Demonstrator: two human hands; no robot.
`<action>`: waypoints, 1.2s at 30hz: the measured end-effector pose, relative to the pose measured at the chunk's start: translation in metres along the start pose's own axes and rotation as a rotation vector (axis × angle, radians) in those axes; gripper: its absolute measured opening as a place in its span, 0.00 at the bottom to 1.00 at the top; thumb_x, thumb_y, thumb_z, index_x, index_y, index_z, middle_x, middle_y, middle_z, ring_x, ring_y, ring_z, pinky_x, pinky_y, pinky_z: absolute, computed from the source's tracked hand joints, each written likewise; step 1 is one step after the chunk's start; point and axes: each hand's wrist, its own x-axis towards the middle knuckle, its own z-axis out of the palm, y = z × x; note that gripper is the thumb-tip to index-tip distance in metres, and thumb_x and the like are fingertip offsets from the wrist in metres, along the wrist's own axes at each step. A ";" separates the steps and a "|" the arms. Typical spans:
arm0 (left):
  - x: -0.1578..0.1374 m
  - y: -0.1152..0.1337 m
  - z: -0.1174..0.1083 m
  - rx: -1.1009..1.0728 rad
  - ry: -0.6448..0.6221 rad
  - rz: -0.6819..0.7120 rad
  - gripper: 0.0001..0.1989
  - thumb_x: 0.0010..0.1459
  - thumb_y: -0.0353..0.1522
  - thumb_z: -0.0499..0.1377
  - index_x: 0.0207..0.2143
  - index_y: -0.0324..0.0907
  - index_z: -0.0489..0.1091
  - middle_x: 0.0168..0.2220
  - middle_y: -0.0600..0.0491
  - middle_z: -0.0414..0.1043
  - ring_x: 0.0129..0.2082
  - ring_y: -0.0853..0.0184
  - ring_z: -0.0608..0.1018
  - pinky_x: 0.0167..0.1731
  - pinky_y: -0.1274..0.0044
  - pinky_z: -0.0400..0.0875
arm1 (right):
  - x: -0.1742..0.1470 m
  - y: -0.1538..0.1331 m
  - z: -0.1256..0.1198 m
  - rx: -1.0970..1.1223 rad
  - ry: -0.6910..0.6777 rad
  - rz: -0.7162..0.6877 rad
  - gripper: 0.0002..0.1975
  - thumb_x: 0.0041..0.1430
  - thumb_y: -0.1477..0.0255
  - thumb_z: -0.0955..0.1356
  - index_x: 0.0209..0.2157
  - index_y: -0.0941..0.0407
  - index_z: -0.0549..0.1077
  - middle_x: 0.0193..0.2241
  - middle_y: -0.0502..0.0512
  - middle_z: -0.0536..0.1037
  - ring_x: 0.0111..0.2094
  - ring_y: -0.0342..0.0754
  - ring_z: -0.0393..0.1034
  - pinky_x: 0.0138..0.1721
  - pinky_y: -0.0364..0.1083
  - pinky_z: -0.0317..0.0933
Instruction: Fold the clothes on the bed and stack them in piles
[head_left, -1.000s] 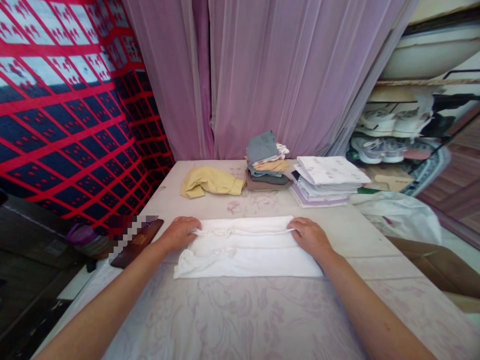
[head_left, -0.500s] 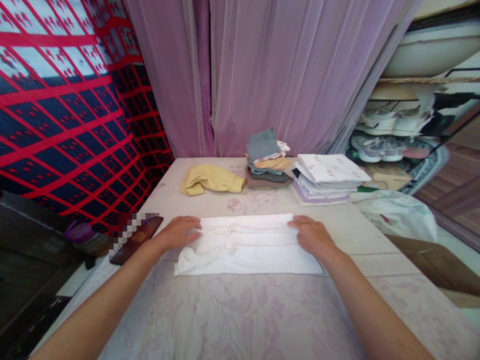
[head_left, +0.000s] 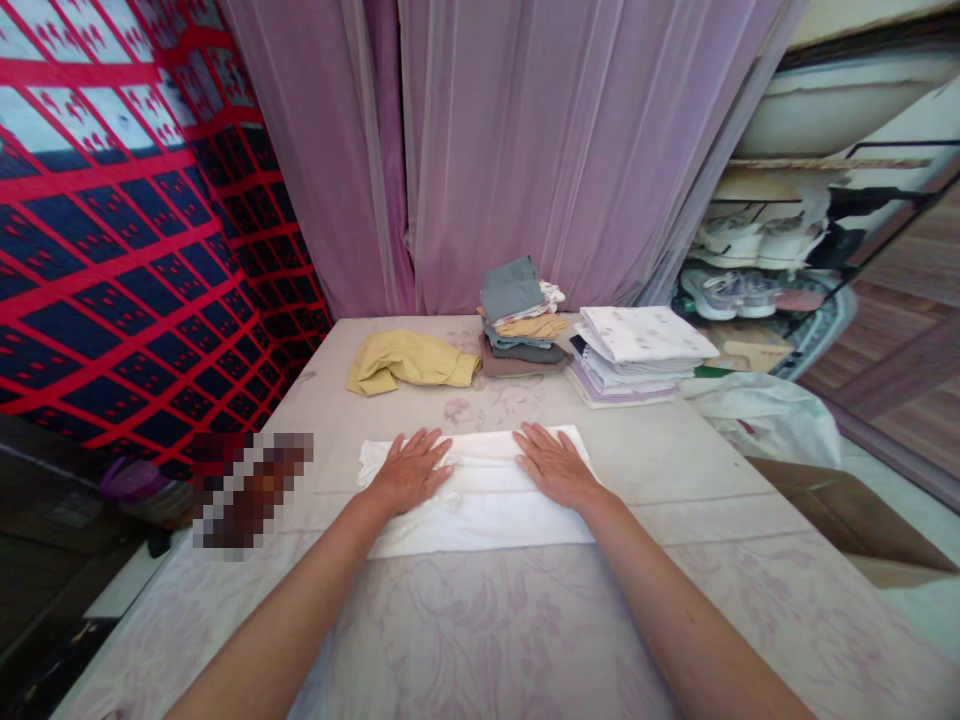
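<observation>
A white garment lies folded into a wide strip on the patterned tablecloth. Flat on its left part rests my left hand, fingers spread and pointing away from me. My right hand presses on the right part, its fingers also stretched out. Neither hand grips the cloth. Small gathers or ties show near the garment's middle; what kind of garment it is I cannot tell.
Behind it lie a yellow garment, a stack of folded coloured clothes and a pile of white folded cloths. Purple curtains hang at the back. Right of the table are shoes and a cardboard box.
Both hands have moved inward from the garment's ends and now lie flat on top of it. Its upper left part now reaches further out to the left. The view has shifted slightly.
</observation>
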 end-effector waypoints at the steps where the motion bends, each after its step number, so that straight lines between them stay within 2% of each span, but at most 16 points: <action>1: -0.001 0.000 -0.001 -0.006 -0.003 -0.002 0.30 0.63 0.51 0.38 0.64 0.53 0.50 0.67 0.50 0.43 0.66 0.56 0.47 0.61 0.54 0.36 | -0.004 0.008 0.000 -0.015 0.006 0.036 0.28 0.66 0.59 0.49 0.64 0.52 0.52 0.66 0.55 0.48 0.66 0.50 0.39 0.63 0.60 0.34; 6: 0.000 0.004 -0.015 -0.045 -0.054 -0.004 0.29 0.62 0.52 0.39 0.62 0.58 0.53 0.68 0.51 0.39 0.67 0.52 0.44 0.58 0.48 0.32 | -0.015 0.022 -0.001 -0.056 0.039 0.124 0.28 0.66 0.59 0.49 0.64 0.53 0.51 0.66 0.56 0.47 0.66 0.51 0.39 0.62 0.62 0.35; 8: 0.001 0.009 -0.021 -0.081 -0.090 -0.036 0.29 0.63 0.52 0.35 0.62 0.57 0.54 0.68 0.51 0.40 0.67 0.52 0.44 0.58 0.48 0.34 | -0.015 0.020 -0.002 -0.053 0.037 0.128 0.29 0.66 0.58 0.50 0.64 0.54 0.51 0.66 0.56 0.46 0.66 0.51 0.38 0.62 0.62 0.35; 10: 0.000 0.017 -0.023 -0.096 -0.076 -0.049 0.31 0.63 0.51 0.34 0.63 0.53 0.52 0.68 0.50 0.42 0.67 0.54 0.45 0.59 0.50 0.37 | -0.015 0.018 -0.003 -0.047 0.035 0.130 0.29 0.66 0.58 0.50 0.64 0.54 0.51 0.66 0.56 0.46 0.66 0.51 0.38 0.62 0.62 0.35; 14: -0.010 0.040 -0.010 -0.036 0.021 0.062 0.35 0.61 0.53 0.39 0.65 0.47 0.49 0.67 0.47 0.44 0.66 0.55 0.47 0.62 0.56 0.36 | -0.015 0.019 -0.001 -0.048 0.046 0.126 0.30 0.66 0.57 0.49 0.64 0.54 0.51 0.66 0.56 0.46 0.66 0.52 0.38 0.62 0.63 0.34; 18: -0.020 0.053 0.007 0.018 0.032 0.074 0.36 0.60 0.52 0.43 0.65 0.43 0.49 0.67 0.45 0.44 0.66 0.53 0.48 0.61 0.54 0.33 | -0.014 0.020 -0.001 -0.043 0.046 0.123 0.30 0.65 0.57 0.49 0.64 0.55 0.51 0.66 0.56 0.46 0.66 0.52 0.38 0.62 0.63 0.34; 22: -0.022 0.052 0.008 0.012 0.061 0.073 0.30 0.62 0.48 0.45 0.63 0.45 0.55 0.65 0.46 0.50 0.65 0.55 0.52 0.61 0.54 0.38 | -0.017 0.020 -0.010 0.018 0.037 0.131 0.29 0.66 0.59 0.49 0.64 0.54 0.52 0.66 0.56 0.48 0.66 0.51 0.40 0.62 0.63 0.36; 24: -0.023 0.053 0.007 0.015 0.114 0.070 0.25 0.63 0.44 0.47 0.60 0.47 0.60 0.64 0.48 0.55 0.64 0.57 0.56 0.61 0.54 0.40 | -0.021 0.021 -0.013 0.034 0.085 0.170 0.28 0.66 0.61 0.48 0.64 0.53 0.52 0.66 0.56 0.49 0.66 0.50 0.40 0.62 0.62 0.36; 27: -0.025 0.055 0.006 0.027 0.170 0.064 0.21 0.63 0.41 0.49 0.57 0.49 0.64 0.62 0.49 0.59 0.62 0.58 0.59 0.61 0.54 0.42 | -0.028 0.023 -0.011 0.005 0.143 0.190 0.27 0.66 0.61 0.49 0.64 0.53 0.53 0.66 0.55 0.49 0.66 0.51 0.39 0.62 0.63 0.34; 29: -0.026 0.056 0.006 0.028 0.170 0.059 0.21 0.63 0.41 0.50 0.56 0.49 0.65 0.62 0.50 0.59 0.62 0.57 0.60 0.61 0.54 0.43 | -0.032 0.025 -0.007 0.002 0.122 0.165 0.27 0.66 0.61 0.51 0.63 0.53 0.55 0.66 0.56 0.50 0.66 0.52 0.40 0.61 0.64 0.34; 32: -0.025 0.058 0.004 0.032 0.154 0.047 0.21 0.62 0.40 0.50 0.56 0.49 0.65 0.62 0.50 0.60 0.62 0.56 0.60 0.60 0.52 0.45 | -0.034 0.031 -0.002 0.052 0.154 0.168 0.25 0.66 0.63 0.52 0.60 0.53 0.60 0.64 0.56 0.53 0.65 0.53 0.44 0.61 0.63 0.39; 36: -0.023 0.067 0.000 0.096 0.184 0.017 0.20 0.61 0.39 0.52 0.54 0.47 0.67 0.61 0.49 0.60 0.62 0.55 0.60 0.60 0.52 0.45 | -0.040 0.047 -0.001 0.195 0.384 0.305 0.23 0.64 0.68 0.53 0.54 0.58 0.68 0.56 0.60 0.69 0.57 0.49 0.62 0.58 0.50 0.54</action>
